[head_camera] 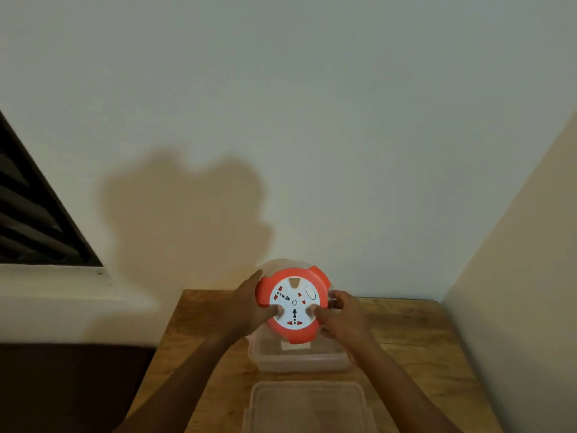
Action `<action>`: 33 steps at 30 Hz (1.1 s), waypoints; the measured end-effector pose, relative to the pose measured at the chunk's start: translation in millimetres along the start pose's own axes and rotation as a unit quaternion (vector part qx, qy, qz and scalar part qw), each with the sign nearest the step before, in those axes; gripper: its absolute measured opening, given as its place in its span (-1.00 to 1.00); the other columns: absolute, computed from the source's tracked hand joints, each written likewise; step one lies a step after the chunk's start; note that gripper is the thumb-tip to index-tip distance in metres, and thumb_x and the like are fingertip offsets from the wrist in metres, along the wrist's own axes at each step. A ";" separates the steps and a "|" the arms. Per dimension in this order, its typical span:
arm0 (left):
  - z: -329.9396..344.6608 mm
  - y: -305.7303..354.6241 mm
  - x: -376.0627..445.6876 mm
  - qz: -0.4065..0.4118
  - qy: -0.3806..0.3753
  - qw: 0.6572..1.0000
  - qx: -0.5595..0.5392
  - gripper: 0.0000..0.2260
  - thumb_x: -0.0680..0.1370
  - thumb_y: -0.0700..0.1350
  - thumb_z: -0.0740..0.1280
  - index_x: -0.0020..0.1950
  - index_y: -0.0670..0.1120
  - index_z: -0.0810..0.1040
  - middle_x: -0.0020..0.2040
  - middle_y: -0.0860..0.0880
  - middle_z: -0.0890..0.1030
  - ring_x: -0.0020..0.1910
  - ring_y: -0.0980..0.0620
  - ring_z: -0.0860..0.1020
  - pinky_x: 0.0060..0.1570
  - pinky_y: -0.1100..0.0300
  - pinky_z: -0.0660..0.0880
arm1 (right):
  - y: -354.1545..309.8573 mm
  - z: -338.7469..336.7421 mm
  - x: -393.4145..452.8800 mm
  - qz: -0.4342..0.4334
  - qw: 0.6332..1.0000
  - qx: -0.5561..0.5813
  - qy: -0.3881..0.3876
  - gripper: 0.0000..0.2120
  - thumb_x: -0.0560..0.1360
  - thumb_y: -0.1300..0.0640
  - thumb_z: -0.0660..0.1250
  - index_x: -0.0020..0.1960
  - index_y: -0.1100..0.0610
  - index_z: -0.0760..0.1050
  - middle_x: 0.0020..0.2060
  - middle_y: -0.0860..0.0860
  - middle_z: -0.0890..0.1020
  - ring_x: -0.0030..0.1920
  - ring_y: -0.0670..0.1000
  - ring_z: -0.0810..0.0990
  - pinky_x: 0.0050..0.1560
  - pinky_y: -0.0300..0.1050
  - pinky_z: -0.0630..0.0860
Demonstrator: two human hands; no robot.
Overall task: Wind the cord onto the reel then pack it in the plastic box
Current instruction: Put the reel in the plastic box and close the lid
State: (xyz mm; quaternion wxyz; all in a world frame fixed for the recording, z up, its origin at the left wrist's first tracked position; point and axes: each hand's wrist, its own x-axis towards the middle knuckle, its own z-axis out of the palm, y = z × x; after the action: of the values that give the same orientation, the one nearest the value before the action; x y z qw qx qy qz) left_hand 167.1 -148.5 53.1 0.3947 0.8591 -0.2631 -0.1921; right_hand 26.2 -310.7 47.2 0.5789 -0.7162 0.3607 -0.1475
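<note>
fig.: head view, near to far. bottom centre of frame: clear lid [307, 407] lying flat on the wooden table [421, 348], just in front of the plastic box [299, 357], which is open w/ nothing visible inside.

centre of frame: orange-and-white reel [293, 304] held over the box, socket face tilted toward the camera, lower rim at or just above the box opening; contact w/ the box can't be told. no loose cord visible, so winding looks done and packing is the step in hand (judgement).

risks (judgement): the reel looks nearly as wide as the box, so a tilted entry could jam the rim on a wall or shove the light box along the table; a cord end or plug hidden behind the right hand could snag on the rim; letting go early would drop it hard.

fingers: left hand [249, 310] grips the reel's left edge, fingers curled behind the rim, thumb on the white face. right hand [340, 317] grips the right edge, thumb on the face, fingers curled round the side; whether they also pinch a plug can't be told.

far: pale wall w/ the person's shadow; dark window at left of frame.
</note>
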 end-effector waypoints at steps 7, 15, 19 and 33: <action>40.3 -7.1 0.0 0.015 -0.025 0.999 0.034 -0.28 0.44 -0.09 0.60 0.53 -0.09 0.36 0.36 -0.12 0.59 0.24 -0.11 0.62 0.11 0.09 0.64 | 22.1 -35.0 24.0 -0.077 0.965 -0.248 -0.026 -0.57 0.37 0.02 0.52 0.18 0.06 0.48 0.00 -0.05 0.62 -0.06 -0.03 0.61 -0.13 -0.17 0.59; 59.9 -11.5 0.2 0.030 -0.068 0.995 0.062 -0.49 0.51 -0.11 0.51 0.42 -0.08 0.45 0.30 -0.10 0.63 0.25 -0.07 0.62 0.19 0.05 0.62 | 52.1 -31.8 35.8 -0.113 0.889 -0.441 -0.042 -0.62 0.37 -0.21 0.39 0.10 -0.06 0.45 0.01 -0.07 0.63 0.18 0.11 0.48 0.27 0.09 0.29; 69.7 -18.8 5.9 -0.017 -0.113 0.992 0.056 -0.41 0.49 -0.13 0.51 0.46 -0.04 0.35 0.37 -0.11 0.55 0.33 -0.10 0.56 0.25 -0.05 0.61 | 59.6 -30.4 38.8 -0.117 0.867 -0.480 -0.055 -0.55 0.38 -0.22 0.37 0.19 -0.07 0.43 0.11 -0.04 0.62 0.30 0.15 0.33 0.29 0.13 0.21; 89.7 -33.5 23.8 -0.097 -0.117 0.988 0.012 -0.42 0.52 -0.20 0.49 0.48 -0.09 0.31 0.42 -0.12 0.50 0.38 -0.15 0.53 0.24 -0.02 0.60 | 61.3 -9.3 47.3 -0.100 0.829 -0.548 -0.046 -0.44 0.46 -0.22 0.32 0.37 -0.01 0.33 0.28 0.01 0.53 0.38 0.17 0.28 0.39 0.22 0.08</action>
State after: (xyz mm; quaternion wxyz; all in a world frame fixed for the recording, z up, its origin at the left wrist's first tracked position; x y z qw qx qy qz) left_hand 147.6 -196.3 -31.1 0.3302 0.8568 -0.2252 -0.3257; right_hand 32.1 -354.2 -17.2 0.0892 -0.9539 0.2822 0.0503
